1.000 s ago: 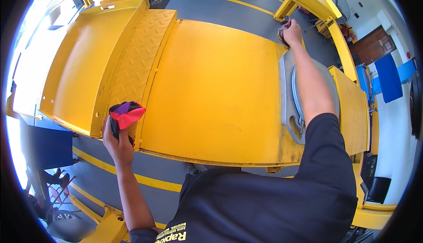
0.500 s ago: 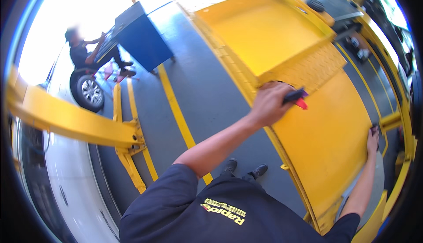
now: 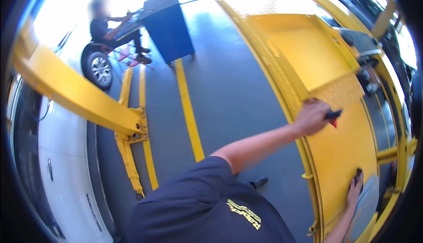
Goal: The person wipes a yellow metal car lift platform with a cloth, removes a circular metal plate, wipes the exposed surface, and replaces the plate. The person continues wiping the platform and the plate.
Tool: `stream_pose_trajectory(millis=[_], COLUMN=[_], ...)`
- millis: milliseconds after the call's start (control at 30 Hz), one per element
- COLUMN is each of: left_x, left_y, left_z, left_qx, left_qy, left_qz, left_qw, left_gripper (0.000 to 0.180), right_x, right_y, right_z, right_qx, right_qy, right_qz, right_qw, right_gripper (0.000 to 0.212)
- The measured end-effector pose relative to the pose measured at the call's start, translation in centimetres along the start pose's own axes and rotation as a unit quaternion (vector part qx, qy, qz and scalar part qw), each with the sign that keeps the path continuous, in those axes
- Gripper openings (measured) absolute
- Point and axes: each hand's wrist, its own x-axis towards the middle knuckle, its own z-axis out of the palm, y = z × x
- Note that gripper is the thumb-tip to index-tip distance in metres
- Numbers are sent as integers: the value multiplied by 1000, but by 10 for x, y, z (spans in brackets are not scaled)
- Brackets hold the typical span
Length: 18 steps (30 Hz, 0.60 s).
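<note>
Over the yellow metal runway point(image 3: 339, 143) of a vehicle lift, my left hand point(image 3: 312, 116) is closed round a slim black-handled tool point(image 3: 333, 114) with a red part under it. Its exact kind does not show. That hand hangs near the inner edge of the runway, by the tread-plate strip point(image 3: 341, 92) below a shallow yellow recess point(image 3: 293, 44). My right hand point(image 3: 354, 190) is lower down, at the runway's outer side beside a round grey plate point(image 3: 366, 203). Its fingers close on a small dark object point(image 3: 359, 172), too small to name.
At the far left a person point(image 3: 105, 29) sits by a blue cabinet point(image 3: 169, 31). A yellow lift arm point(image 3: 75, 93) reaches across a white vehicle point(image 3: 61, 150) on the left. Yellow lines point(image 3: 187, 110) mark the grey floor; yellow rails point(image 3: 398, 155) stand at the right.
The view has turned, so the runway sits farther right. My right hand has come inward over the runway with the dark object. My left hand still grips the black-handled tool.
</note>
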Motion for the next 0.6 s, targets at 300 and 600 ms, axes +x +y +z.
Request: stream_pose_trajectory(millis=[300, 600], left_x=[-3, -4], left_y=[0, -5], left_z=[-5, 1], left_qx=[-32, 0], left_qy=[74, 83], left_qz=[37, 35], left_qw=[996, 996], left_gripper=[39, 47], right_x=[-124, -157], right_y=[-66, -151], right_z=[33, 28], right_qx=[34, -155], right_qy=[22, 6], right_qz=[80, 15], right_qw=[996, 988], right_gripper=[63, 62])
